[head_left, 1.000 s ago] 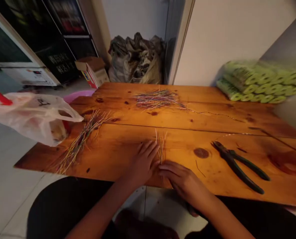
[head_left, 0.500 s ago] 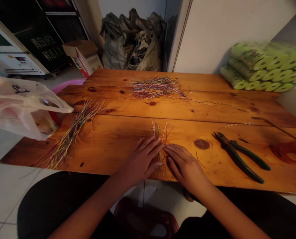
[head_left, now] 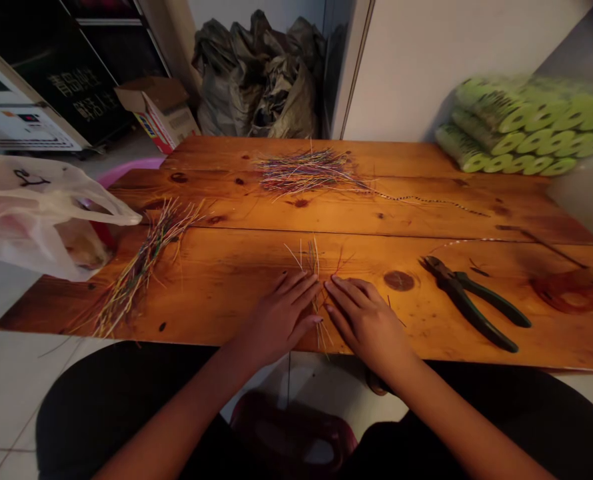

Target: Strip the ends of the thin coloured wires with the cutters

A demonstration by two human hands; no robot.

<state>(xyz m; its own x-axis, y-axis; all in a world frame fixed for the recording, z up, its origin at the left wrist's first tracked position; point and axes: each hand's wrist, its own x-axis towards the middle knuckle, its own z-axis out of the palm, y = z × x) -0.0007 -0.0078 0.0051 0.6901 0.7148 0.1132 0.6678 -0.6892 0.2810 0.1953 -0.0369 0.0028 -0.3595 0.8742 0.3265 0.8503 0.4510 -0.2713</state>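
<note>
A small bunch of thin wires (head_left: 314, 251) lies near the table's front edge, between my two hands. My left hand (head_left: 282, 316) rests flat on the bunch's left side with its fingers stretched out. My right hand (head_left: 370, 315) lies with extended fingers at the right side, where a few reddish wires (head_left: 340, 260) poke out past the fingertips. Part of the bunch is hidden under the fingers. A larger bundle of coloured wires (head_left: 144, 267) is off to the left, and another wire pile (head_left: 304, 175) lies farther back. Dark-handled cutting pliers (head_left: 469, 297) lie to the right.
The wooden table (head_left: 246, 257) spans the view. At its left end stands a white plastic bag (head_left: 31, 207); an unclear translucent red object (head_left: 569, 292) sits at the right. Green rolls (head_left: 521, 127) are stacked at the back right. Behind are full sacks (head_left: 261, 87) and a cardboard box (head_left: 164, 110).
The wires under my hands have parted slightly, with the reddish ones now apart on the right. My right hand has shifted and flattened a little. The view has moved slightly.
</note>
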